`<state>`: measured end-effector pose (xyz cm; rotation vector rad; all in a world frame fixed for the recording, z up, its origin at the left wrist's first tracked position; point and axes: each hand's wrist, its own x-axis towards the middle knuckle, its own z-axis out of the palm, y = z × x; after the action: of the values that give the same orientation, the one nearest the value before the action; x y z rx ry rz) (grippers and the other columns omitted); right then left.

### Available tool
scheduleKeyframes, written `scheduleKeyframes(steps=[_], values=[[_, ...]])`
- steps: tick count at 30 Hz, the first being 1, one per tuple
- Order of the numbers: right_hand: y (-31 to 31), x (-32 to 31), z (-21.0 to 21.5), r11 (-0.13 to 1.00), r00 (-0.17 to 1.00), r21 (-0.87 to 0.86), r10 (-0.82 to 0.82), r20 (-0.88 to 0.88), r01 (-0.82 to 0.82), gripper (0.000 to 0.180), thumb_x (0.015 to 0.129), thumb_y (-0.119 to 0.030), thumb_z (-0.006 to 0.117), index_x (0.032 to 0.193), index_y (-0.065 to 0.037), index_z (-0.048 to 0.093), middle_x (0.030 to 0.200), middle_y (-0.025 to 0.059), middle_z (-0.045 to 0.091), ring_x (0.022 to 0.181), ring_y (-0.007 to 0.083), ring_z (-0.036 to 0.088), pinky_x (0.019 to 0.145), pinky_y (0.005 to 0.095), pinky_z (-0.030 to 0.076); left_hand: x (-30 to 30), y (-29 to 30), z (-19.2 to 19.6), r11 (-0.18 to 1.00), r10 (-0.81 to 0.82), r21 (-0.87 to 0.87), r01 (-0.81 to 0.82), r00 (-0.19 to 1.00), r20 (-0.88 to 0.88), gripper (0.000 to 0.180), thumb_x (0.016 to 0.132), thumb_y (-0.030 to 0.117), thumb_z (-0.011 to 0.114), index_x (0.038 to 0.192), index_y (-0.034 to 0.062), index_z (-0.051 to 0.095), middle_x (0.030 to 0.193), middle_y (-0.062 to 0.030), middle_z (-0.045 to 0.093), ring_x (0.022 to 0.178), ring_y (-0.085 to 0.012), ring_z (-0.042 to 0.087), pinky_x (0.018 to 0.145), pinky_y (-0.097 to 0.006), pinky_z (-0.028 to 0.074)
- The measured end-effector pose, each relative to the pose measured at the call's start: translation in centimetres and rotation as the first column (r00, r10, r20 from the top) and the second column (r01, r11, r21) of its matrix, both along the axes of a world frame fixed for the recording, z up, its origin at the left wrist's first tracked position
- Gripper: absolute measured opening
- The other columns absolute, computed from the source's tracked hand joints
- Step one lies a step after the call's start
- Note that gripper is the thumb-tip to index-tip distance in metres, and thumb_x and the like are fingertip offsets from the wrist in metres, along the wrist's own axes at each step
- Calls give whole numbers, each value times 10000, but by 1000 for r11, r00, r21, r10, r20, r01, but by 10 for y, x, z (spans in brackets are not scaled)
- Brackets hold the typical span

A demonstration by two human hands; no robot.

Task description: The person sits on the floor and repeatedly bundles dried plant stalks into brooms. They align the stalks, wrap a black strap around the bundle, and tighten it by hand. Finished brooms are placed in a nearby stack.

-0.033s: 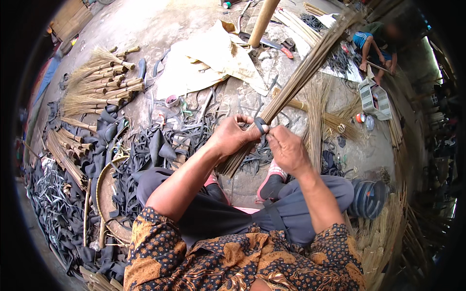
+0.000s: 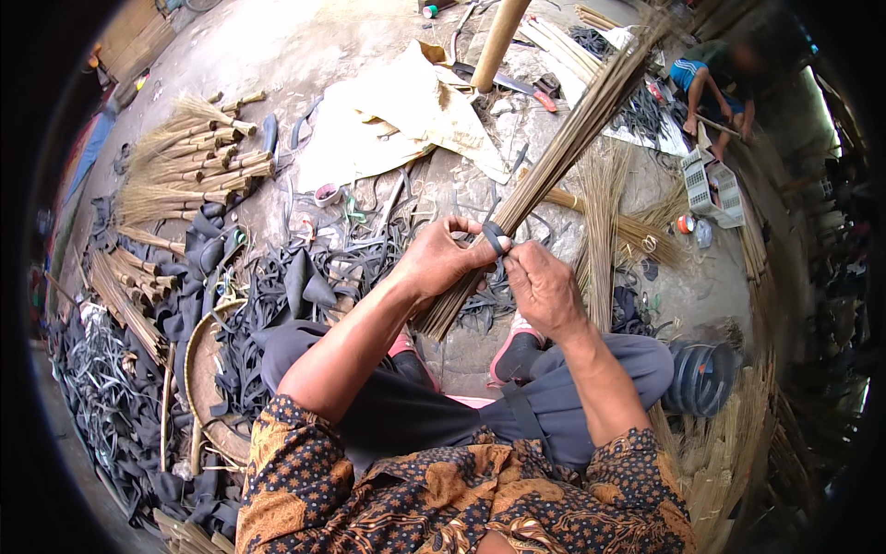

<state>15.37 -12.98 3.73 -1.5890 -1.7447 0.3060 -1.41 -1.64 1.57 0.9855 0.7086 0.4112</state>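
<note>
A long bundle of thin brown sticks [image 2: 565, 159] slants across in front of me, its butt end low between my feet and its far end up to the right. My left hand [image 2: 448, 258] is closed around the bundle near the lower end, fingers partly hidden behind it. A black rubber band [image 2: 494, 236] circles the sticks just above that grip. My right hand [image 2: 544, 291] is closed in a pinch at the band's right side, against the bundle. Whether the band has a loose end in those fingers is hidden.
Black rubber strips [image 2: 263, 328] heap on the left floor beside a round woven tray [image 2: 198, 369]. Tied stick bundles [image 2: 198, 162] lie farther left. A red-handled knife [image 2: 521, 88] rests near a wooden post [image 2: 501, 46]. A co-worker [image 2: 715, 88] sits far right behind a white basket [image 2: 712, 189].
My right hand has shifted very slightly left and down by the band, and the bundle's far end has swung slightly left. My left hand keeps its hold.
</note>
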Motion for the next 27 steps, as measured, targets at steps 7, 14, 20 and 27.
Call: scheduleKeyframes(steps=[7, 14, 20, 27], values=[[8, -23, -17, 946, 956, 144, -282, -84, 291, 178, 867, -17, 745, 952, -55, 594, 834, 109, 581, 724, 353, 657, 608, 450, 517, 10, 2, 1, 958, 103, 272, -94, 995, -18, 313, 946, 218, 707, 1146, -17, 654, 783, -22, 662, 633, -74, 582, 557, -249, 467], [23, -41, -15, 890, 926, 258, -369, -76, 376, 228, 808, 41, 749, 985, -28, 623, 891, 108, 554, 738, 261, 623, 637, 385, 534, 15, -1, -4, 939, 177, 296, -174, 984, 17, 234, 1002, 215, 664, 1120, 16, 634, 820, -9, 643, 633, -56, 556, 530, -243, 441], [25, -19, -9, 906, 923, 314, -346, 168, 282, 200, 861, -12, 709, 1019, -37, 588, 924, 140, 560, 791, 341, 668, 632, 436, 558, 6, -5, -1, 949, 56, 315, -19, 992, -110, 224, 1020, 200, 650, 1129, 11, 599, 821, -18, 636, 650, -59, 568, 561, -236, 459], [7, -23, -23, 989, 832, -149, -74, -550, -10, 553, 917, -53, 702, 1425, 9, 492, 1224, 159, 612, 1039, 229, 659, 911, 373, 555, 14, -9, 2, 903, 155, 348, -254, 945, 289, 401, 1022, 129, 675, 1357, 29, 477, 1137, -54, 599, 1022, -95, 584, 868, -255, 505]])
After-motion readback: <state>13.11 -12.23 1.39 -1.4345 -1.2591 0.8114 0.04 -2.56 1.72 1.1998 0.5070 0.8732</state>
